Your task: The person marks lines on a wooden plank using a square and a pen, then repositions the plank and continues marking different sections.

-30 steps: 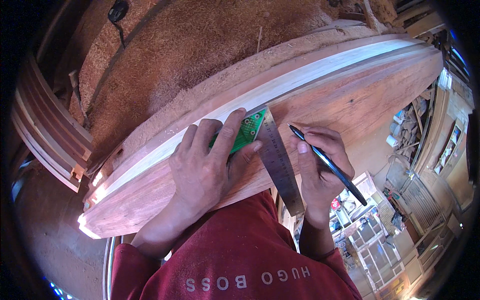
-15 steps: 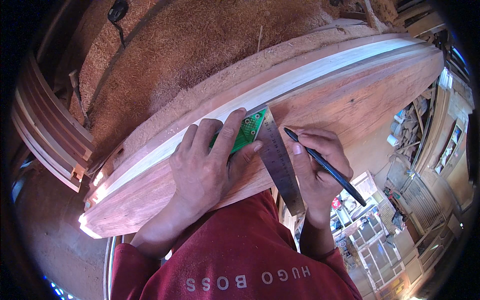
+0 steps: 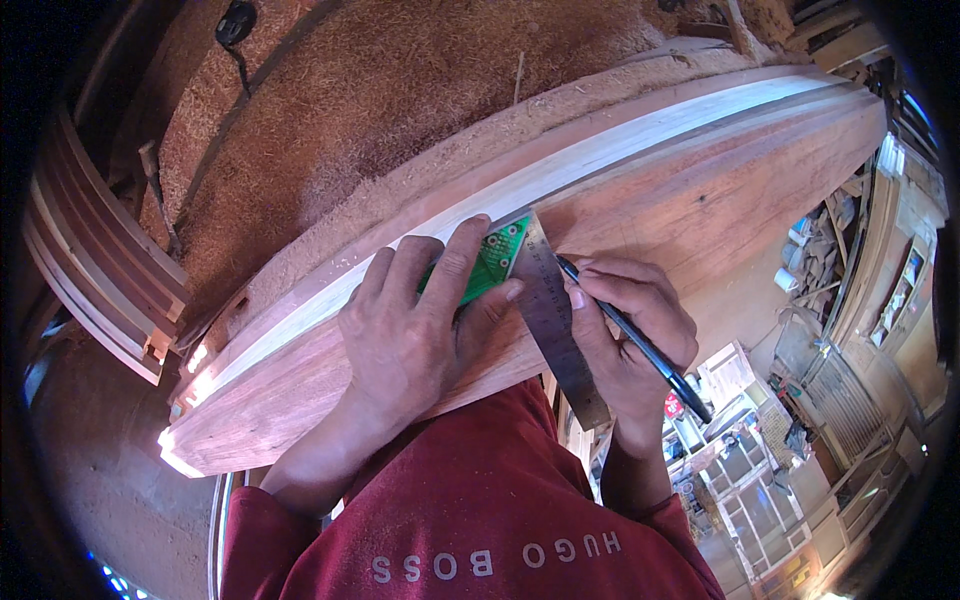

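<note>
My left hand [image 3: 410,325] grips the green stock of a combination square [image 3: 493,262], its fingers over the stock and its thumb along the near side. The square's metal blade [image 3: 560,330] lies across a reddish wooden board [image 3: 690,220], and its near end juts past the board's edge. In my right hand [image 3: 640,330] is a dark pen [image 3: 640,340], pinched between thumb and fingers. The pen's tip meets the blade's right edge, near the blade's upper part; whether it touches the wood I cannot tell.
A pale wooden strip [image 3: 560,165] runs along the board's far side. Sawdust and shavings [image 3: 400,110] cover the ground beyond. Several stacked wooden frame pieces [image 3: 100,260] stand at the left. At the lower right are a shelf-like frame [image 3: 745,480] and assorted clutter.
My right hand and the pen have shifted slightly left, bringing the pen's tip to the blade's edge. My left hand and the square stay in place.
</note>
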Demonstrator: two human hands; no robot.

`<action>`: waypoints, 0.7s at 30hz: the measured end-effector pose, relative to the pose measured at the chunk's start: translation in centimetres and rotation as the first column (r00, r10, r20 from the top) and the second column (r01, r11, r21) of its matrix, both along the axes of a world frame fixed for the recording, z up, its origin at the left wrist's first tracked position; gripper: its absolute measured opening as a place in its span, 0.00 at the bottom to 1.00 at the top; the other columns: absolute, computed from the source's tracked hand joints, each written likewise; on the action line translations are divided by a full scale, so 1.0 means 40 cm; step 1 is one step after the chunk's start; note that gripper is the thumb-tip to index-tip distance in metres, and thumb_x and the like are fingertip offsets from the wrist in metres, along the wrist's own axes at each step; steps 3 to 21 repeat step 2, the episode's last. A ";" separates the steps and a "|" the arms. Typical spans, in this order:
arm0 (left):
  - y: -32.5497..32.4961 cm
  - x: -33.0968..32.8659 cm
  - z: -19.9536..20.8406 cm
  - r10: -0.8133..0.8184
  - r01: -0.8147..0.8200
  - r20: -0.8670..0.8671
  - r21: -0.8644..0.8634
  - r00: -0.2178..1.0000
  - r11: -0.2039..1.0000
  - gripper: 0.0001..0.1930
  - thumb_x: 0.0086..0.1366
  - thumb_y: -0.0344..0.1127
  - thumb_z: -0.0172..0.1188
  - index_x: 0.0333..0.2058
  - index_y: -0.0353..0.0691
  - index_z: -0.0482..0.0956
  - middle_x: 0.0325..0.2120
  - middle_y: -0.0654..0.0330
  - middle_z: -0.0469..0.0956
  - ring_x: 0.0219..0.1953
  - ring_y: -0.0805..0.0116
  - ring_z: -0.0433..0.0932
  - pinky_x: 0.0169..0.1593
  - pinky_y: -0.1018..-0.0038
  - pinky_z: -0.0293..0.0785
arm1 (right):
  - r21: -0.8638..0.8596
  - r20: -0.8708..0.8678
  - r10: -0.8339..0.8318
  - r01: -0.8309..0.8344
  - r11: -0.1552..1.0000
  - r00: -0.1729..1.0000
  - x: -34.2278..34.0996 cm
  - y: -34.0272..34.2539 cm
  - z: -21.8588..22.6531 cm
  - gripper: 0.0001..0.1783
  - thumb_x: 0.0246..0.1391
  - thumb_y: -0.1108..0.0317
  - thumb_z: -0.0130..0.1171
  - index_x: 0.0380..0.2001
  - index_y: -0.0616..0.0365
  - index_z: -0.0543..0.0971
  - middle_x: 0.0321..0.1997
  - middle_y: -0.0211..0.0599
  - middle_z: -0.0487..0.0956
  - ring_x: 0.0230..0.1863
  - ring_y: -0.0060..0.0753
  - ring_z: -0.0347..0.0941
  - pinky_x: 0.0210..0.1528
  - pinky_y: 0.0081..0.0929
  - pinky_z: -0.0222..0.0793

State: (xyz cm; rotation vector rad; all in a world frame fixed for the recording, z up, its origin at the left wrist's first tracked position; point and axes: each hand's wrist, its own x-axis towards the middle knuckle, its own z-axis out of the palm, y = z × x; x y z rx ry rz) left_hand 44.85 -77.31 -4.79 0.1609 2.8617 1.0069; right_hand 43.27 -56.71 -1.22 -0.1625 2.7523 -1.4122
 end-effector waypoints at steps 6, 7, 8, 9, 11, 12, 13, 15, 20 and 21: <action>0.000 -0.001 0.002 -0.002 0.002 0.004 0.003 1.000 1.000 0.30 0.60 0.54 0.72 0.58 0.48 0.81 0.35 0.59 0.77 0.35 0.62 0.79 0.34 0.66 0.79 | 0.022 0.010 0.050 -0.051 0.998 0.999 0.003 0.006 0.009 0.13 0.49 0.83 0.71 0.39 0.64 0.85 0.42 0.46 0.86 0.45 0.41 0.86 0.45 0.28 0.82; 0.000 -0.001 0.002 -0.002 0.002 0.004 0.003 1.000 1.000 0.30 0.60 0.54 0.72 0.58 0.48 0.81 0.35 0.59 0.77 0.35 0.62 0.79 0.34 0.66 0.79 | 0.022 0.010 0.050 -0.051 0.998 0.999 0.003 0.006 0.009 0.13 0.49 0.83 0.71 0.39 0.64 0.85 0.42 0.46 0.86 0.45 0.41 0.86 0.45 0.28 0.82; 0.000 -0.001 0.002 -0.002 0.002 0.004 0.003 1.000 1.000 0.30 0.60 0.54 0.72 0.58 0.48 0.81 0.35 0.59 0.77 0.35 0.62 0.79 0.34 0.66 0.79 | 0.022 0.010 0.050 -0.051 0.998 0.999 0.003 0.006 0.009 0.13 0.49 0.83 0.71 0.39 0.64 0.85 0.42 0.46 0.86 0.45 0.41 0.86 0.45 0.28 0.82; 0.000 -0.001 0.002 -0.002 0.002 0.004 0.003 1.000 1.000 0.30 0.60 0.54 0.72 0.58 0.48 0.81 0.35 0.59 0.77 0.35 0.62 0.79 0.34 0.66 0.79 | 0.022 0.010 0.050 -0.051 0.998 0.999 0.003 0.006 0.009 0.13 0.49 0.83 0.71 0.39 0.64 0.85 0.42 0.46 0.86 0.45 0.41 0.86 0.45 0.28 0.82; 0.000 -0.001 0.002 -0.002 0.002 0.004 0.003 1.000 1.000 0.30 0.60 0.54 0.72 0.58 0.48 0.81 0.35 0.59 0.77 0.35 0.62 0.79 0.34 0.66 0.79 | 0.022 0.010 0.050 -0.051 0.998 0.999 0.003 0.006 0.009 0.13 0.49 0.83 0.71 0.39 0.64 0.85 0.42 0.46 0.86 0.45 0.41 0.86 0.45 0.28 0.82; 0.000 -0.001 0.002 -0.002 0.002 0.004 0.003 1.000 1.000 0.30 0.60 0.54 0.72 0.58 0.48 0.81 0.35 0.59 0.77 0.35 0.62 0.79 0.34 0.66 0.79 | 0.022 0.010 0.050 -0.051 0.998 0.999 0.003 0.006 0.009 0.13 0.49 0.83 0.71 0.39 0.64 0.85 0.42 0.46 0.86 0.45 0.41 0.86 0.45 0.28 0.82; 0.000 -0.001 0.002 -0.002 0.002 0.004 0.003 1.000 1.000 0.30 0.60 0.54 0.72 0.58 0.48 0.81 0.35 0.59 0.77 0.35 0.62 0.79 0.34 0.66 0.79 | 0.022 0.010 0.050 -0.051 0.998 0.999 0.003 0.006 0.009 0.13 0.49 0.83 0.71 0.39 0.64 0.85 0.42 0.46 0.86 0.45 0.41 0.86 0.45 0.28 0.82; 0.000 -0.001 0.002 -0.002 0.002 0.004 0.003 1.000 1.000 0.30 0.60 0.54 0.72 0.58 0.48 0.81 0.35 0.59 0.77 0.35 0.62 0.79 0.34 0.66 0.79 | 0.022 0.010 0.050 -0.051 0.998 0.999 0.003 0.006 0.009 0.13 0.49 0.83 0.71 0.39 0.64 0.85 0.42 0.46 0.86 0.45 0.41 0.86 0.45 0.28 0.82; 0.000 -0.001 0.002 -0.002 0.002 0.004 0.003 1.000 1.000 0.30 0.60 0.54 0.72 0.58 0.48 0.81 0.35 0.59 0.77 0.35 0.62 0.79 0.34 0.66 0.79 | 0.022 0.010 0.050 -0.051 0.998 0.999 0.003 0.006 0.009 0.13 0.49 0.83 0.71 0.39 0.64 0.85 0.42 0.46 0.86 0.45 0.41 0.86 0.45 0.28 0.82; 0.000 -0.001 0.002 -0.002 0.002 0.004 0.003 1.000 1.000 0.30 0.60 0.54 0.72 0.58 0.48 0.81 0.35 0.59 0.77 0.35 0.62 0.79 0.34 0.66 0.79 | 0.022 0.010 0.050 -0.051 0.998 0.999 0.003 0.006 0.009 0.13 0.49 0.83 0.71 0.39 0.64 0.85 0.42 0.46 0.86 0.45 0.41 0.86 0.45 0.28 0.82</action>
